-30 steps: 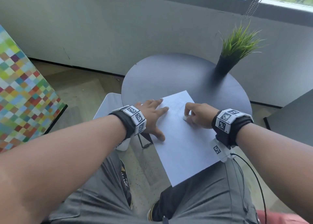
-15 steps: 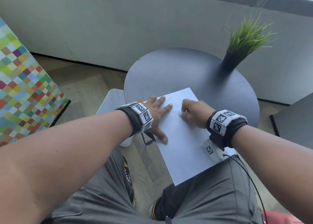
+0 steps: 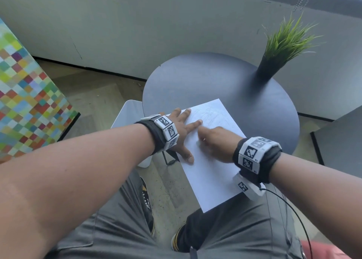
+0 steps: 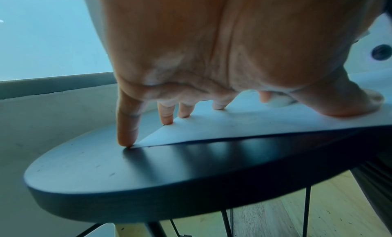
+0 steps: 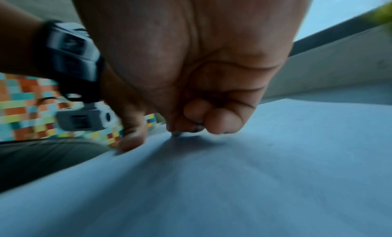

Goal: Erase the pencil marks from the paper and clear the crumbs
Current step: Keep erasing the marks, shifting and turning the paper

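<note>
Head view: paper (image 3: 211, 172) under left hand (image 3: 182, 133)

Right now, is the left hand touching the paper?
Touching. In the left wrist view the left hand has its fingers spread, tips down on the paper, thumb pressed flat on it.

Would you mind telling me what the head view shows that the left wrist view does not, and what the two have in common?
Only the head view shows the potted plant at the table's far edge, faint pencil marks on the far end of the paper, and the right hand curled on the sheet.

Only the left wrist view shows the table's legs, the thickness of its rim, and the paper's edge lifting slightly off it.

Both show the left hand with its fingers spread, pressing the paper onto the round dark table.
</note>
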